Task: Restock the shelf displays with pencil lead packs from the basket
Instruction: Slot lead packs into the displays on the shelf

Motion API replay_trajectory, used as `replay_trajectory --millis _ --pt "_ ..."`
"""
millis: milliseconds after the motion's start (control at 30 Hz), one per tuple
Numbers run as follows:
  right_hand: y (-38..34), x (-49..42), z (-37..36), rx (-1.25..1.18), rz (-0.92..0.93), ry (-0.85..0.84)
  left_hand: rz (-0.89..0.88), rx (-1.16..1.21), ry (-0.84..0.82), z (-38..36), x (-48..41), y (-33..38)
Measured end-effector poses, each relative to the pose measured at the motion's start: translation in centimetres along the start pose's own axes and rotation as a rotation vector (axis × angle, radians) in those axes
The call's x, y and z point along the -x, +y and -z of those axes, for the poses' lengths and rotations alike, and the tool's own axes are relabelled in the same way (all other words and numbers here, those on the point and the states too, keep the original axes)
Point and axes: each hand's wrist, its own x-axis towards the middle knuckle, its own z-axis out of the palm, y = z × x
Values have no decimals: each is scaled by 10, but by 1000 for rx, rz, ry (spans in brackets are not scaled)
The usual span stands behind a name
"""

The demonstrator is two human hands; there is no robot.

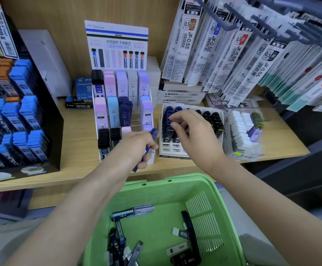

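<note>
Green basket (175, 182) (lead packs (188, 225) inside); left hand (137, 146) around blue pack (154, 133), right hand (193, 131) around navy pack (169, 120) in tray (172, 150)

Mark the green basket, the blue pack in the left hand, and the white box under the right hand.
green basket (175, 179), head view, far rim.
blue pack (154, 133), head view, exposed top end.
white box (165, 149), head view, front wall.
</note>
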Motion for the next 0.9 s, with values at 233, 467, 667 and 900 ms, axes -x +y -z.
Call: replay_trajectory --millis 233,467,667,900 --pt "-25 23 19 -414 -242 -181 -159 -120 -169 -3 18 -1" --pt "-21 35 32 -782 -335 -148 -110 -240 -243 -10 15 -11" --pt "-11 47 42 -884 -372 -79 -112 -191 -231 -18 12 -19" --pt "-4 60 46 -961 -549 -123 -491 -411 -83 -35 12 -44"
